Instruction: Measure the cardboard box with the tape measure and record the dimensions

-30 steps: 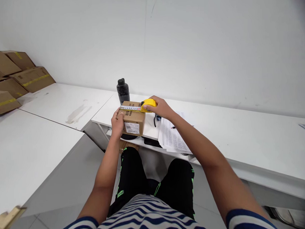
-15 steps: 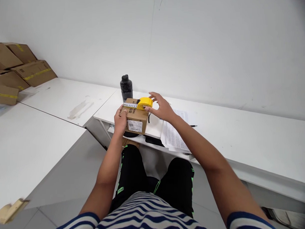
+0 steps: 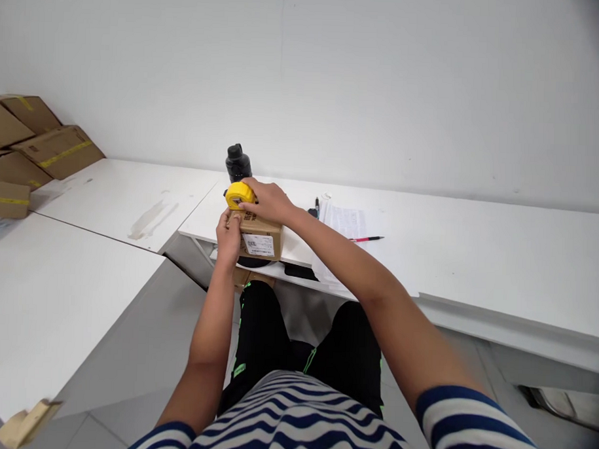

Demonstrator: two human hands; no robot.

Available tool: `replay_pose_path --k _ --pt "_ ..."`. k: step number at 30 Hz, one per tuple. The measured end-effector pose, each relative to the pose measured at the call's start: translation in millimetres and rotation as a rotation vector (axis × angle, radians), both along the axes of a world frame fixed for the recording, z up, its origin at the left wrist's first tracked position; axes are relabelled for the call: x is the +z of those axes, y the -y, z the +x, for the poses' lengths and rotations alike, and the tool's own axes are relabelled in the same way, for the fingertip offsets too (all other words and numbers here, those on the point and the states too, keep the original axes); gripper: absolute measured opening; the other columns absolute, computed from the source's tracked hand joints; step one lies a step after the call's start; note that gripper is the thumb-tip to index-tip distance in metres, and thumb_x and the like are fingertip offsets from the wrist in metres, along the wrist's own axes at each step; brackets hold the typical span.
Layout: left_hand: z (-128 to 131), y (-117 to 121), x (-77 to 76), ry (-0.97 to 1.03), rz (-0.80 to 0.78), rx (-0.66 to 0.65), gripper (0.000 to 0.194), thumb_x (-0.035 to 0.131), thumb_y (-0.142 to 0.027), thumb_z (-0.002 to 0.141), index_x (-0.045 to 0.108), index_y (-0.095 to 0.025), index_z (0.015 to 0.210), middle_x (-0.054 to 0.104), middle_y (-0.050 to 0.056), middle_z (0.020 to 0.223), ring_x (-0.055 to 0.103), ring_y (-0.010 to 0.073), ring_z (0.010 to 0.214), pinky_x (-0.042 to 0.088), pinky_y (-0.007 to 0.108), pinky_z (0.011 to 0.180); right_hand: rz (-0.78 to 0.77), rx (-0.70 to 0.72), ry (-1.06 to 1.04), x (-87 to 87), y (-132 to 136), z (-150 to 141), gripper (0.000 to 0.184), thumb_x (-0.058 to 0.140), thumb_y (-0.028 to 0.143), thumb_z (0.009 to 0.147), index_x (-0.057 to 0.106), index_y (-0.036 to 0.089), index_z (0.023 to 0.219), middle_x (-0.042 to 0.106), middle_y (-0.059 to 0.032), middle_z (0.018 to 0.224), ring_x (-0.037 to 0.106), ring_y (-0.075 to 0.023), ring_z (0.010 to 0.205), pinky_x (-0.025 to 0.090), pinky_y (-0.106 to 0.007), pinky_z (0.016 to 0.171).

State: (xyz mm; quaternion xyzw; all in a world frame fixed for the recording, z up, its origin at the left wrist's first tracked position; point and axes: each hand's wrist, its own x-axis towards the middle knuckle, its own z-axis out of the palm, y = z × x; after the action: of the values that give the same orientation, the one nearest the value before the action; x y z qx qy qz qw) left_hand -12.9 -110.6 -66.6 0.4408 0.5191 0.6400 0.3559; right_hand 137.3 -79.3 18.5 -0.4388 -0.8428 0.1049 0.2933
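Left hand [image 3: 229, 233] clasps the cardboard box [image 3: 259, 239] at the white desk [image 3: 475, 257] edge, steadying it, while right hand [image 3: 265, 200] fingers close over the yellow tape measure [image 3: 240, 195] resting atop it.

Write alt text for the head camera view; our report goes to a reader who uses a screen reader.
A seated person's right hand holds a yellow tape measure on top of a small cardboard box, which the left hand grips at its left end, on a white table. A black bottle stands behind the box; papers and a red pen lie to the right.
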Motion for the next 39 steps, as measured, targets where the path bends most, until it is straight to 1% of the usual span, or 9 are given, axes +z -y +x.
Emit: replay_pose_path --k 3,7,11,14,17,20,24,29,39 --pt "1 -3 -3.3 -0.025 0.051 -0.004 0.041 0.06 -0.03 0.087 0.065 -0.018 0.126 0.071 0.009 0.123 0.069 0.021 0.109 0.055 0.031 0.095 0.07 -0.004 -0.057 -7.2 4 29 0.067 0.055 0.053 0.092 0.043 0.02 0.149 0.068 -0.0131 0.128 0.065 -0.0318 0.107 0.047 -0.044 0.093" --pt "3 -11 -6.8 -0.045 0.105 0.003 0.041 0.06 -0.028 0.086 0.065 -0.018 0.125 0.071 0.009 0.122 0.068 0.0207 0.109 0.054 0.031 0.097 0.127 -0.26 -0.117 -34.0 23 128 0.053 0.031 0.043 0.103 0.044 0.021 0.15 0.062 -0.0138 0.139 0.064 -0.0275 0.11 0.048 -0.043 0.095" --pt "3 -16 -7.1 -0.06 0.121 0.019 0.04 0.06 -0.027 0.085 0.066 -0.018 0.123 0.071 0.008 0.122 0.067 0.0195 0.111 0.053 0.03 0.097 -0.196 -0.638 0.278 -77.8 51 231 0.045 0.044 0.03 0.097 0.057 0.02 0.139 0.072 -0.0177 0.113 0.067 -0.0332 0.099 0.049 -0.046 0.083" --pt "5 -16 -4.1 -0.067 0.128 0.047 0.039 0.059 -0.027 0.084 0.066 -0.017 0.122 0.07 0.008 0.123 0.066 0.0182 0.111 0.053 0.027 0.096 -0.354 -0.677 0.418 -111.7 65 270 0.038 0.056 0.023 0.089 0.068 0.018 0.125 0.073 -0.0191 0.099 0.067 -0.0315 0.084 0.047 -0.042 0.073" --pt "6 -15 -0.9 -0.08 0.123 0.069 0.039 0.059 -0.027 0.084 0.066 -0.016 0.121 0.07 0.008 0.122 0.066 0.0174 0.111 0.053 0.025 0.094 -0.317 -0.632 0.393 -133.3 73 280 0.023 0.058 0.023 0.088 0.073 0.02 0.106 0.072 -0.0148 0.091 0.063 -0.0255 0.075 0.043 -0.038 0.07" --pt "6 -17 -0.1 -0.078 0.103 0.08 0.04 0.059 -0.027 0.083 0.066 -0.016 0.121 0.071 0.007 0.118 0.066 0.0171 0.108 0.054 0.025 0.092 -0.251 -0.636 0.328 -141.1 85 279 0.023 0.05 0.026 0.094 0.068 0.02 0.106 0.07 -0.0109 0.085 0.058 -0.022 0.07 0.04 -0.035 0.068" --pt "4 -20 -0.8 -0.074 0.095 0.089 0.038 0.059 -0.025 0.082 0.067 -0.018 0.119 0.072 0.006 0.117 0.067 0.0173 0.105 0.055 0.025 0.088 -0.159 -0.707 -0.258 -147.2 114 270 0.03 0.044 0.046 0.098 0.062 0.021 0.097 0.063 -0.0042 0.077 0.055 -0.0191 0.068 0.041 -0.033 0.067" --pt "4 -20 0.2 -0.046 0.125 0.07 0.039 0.058 -0.021 0.083 0.066 -0.012 0.12 0.072 0.007 0.116 0.066 0.0136 0.099 0.053 0.025 0.09 -0.342 -0.482 -0.688 -162.7 140 256 0.054 0.036 0.067 0.096 0.061 0.022 0.08 0.049 0.002 0.06 0.047 -0.0164 0.06 0.041 -0.032 0.067" --pt "5 -21 2.4 -0.033 0.156 0.077 0.038 0.056 -0.016 0.08 0.066 -0.01 0.116 0.072 0.007 0.115 0.064 0.0114 0.095 0.051 0.024 0.089 -0.363 -0.609 -0.62 -165.0 143 248 0.044 0.057 0.057 0.084 0.05 0.023 0.056 0.052 0.0 0.057 0.052 -0.0185 0.064 0.042 -0.033 0.064"
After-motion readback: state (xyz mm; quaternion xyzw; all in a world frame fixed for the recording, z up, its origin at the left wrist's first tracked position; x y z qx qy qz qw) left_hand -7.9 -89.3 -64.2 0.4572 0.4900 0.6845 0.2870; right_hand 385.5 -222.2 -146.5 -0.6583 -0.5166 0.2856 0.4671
